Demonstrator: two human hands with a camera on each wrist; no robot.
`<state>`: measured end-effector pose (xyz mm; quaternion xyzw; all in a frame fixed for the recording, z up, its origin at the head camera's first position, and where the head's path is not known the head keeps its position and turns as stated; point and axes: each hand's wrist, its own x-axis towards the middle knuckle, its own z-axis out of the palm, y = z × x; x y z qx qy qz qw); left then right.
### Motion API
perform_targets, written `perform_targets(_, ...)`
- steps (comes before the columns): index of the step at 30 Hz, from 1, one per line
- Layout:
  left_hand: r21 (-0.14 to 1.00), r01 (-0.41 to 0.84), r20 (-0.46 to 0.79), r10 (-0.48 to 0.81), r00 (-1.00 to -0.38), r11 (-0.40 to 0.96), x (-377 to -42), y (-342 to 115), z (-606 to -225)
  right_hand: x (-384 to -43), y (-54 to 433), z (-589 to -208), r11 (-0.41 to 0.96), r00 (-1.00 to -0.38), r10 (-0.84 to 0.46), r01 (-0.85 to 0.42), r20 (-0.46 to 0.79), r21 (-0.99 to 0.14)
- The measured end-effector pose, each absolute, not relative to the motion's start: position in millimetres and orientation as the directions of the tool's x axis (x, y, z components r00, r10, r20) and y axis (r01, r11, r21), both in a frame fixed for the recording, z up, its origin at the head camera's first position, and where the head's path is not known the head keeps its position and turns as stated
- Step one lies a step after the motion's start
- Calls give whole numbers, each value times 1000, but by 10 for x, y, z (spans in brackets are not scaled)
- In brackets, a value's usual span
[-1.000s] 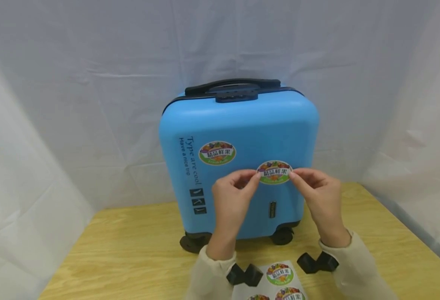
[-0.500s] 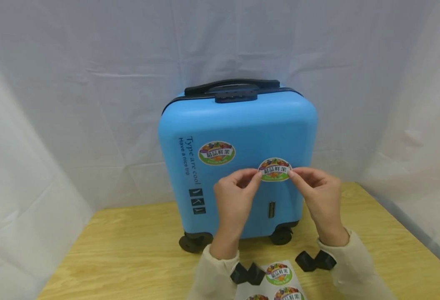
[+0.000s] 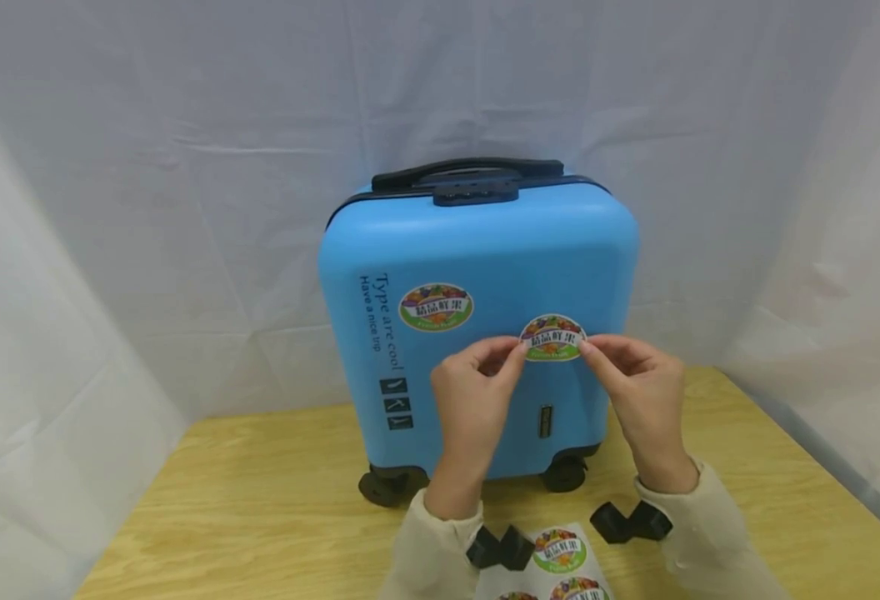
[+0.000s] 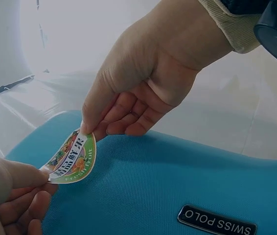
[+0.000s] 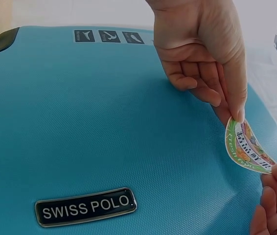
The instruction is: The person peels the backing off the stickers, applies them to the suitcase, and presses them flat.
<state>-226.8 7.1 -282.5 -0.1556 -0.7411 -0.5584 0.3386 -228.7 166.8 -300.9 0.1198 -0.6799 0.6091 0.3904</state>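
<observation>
An oval fruit sticker [image 3: 552,338] with a green lower edge is stretched between my hands in front of the blue suitcase [image 3: 485,242]. My left hand [image 3: 473,408] pinches its left end between thumb and forefinger. At the right end, my right hand [image 3: 644,400] pinches it the same way. Both wrist views show the sticker [image 4: 74,159] curving, its middle bowed close over the suitcase shell [image 5: 104,112]. A matching sticker [image 3: 436,307] lies flat on the suitcase, up and to the left, beside the printed lettering.
The suitcase stands upright on a wooden table [image 3: 245,492], with white sheeting [image 3: 185,208] behind and at the sides. A sheet of stickers [image 3: 560,550] lies in front, partly under the left sleeve. A SWISS POLO badge [image 5: 86,206] sits below the held sticker.
Both hands have shifted slightly, carrying the held sticker a little up and to the right across the suitcase front. Their pinch on its two ends is the same.
</observation>
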Motion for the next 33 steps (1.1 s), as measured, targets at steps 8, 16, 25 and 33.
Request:
perform_targets(8, 708, 618, 690, -146, -709, 343, -2275, 77, -2833, -2292, 1662, -3017, 233, -653, 311, -652, 691, -721)
perform_targets(16, 689, 618, 705, -149, -694, 379, -2267, 86, -2823, -2304, 1648, -3023, 237, -644, 311, -659, 699, -714)
perform_targets(25, 678, 616, 712, -153, -685, 400, -2276, 98, -2824, -2311, 1638, -3016, 240, -645, 313, -656, 697, -715)
perform_targets(33, 660, 611, 728, -175, -662, 437, -2278, 125, -2834, -2325, 1638, -3025, 246, -632, 317, -665, 707, -705)
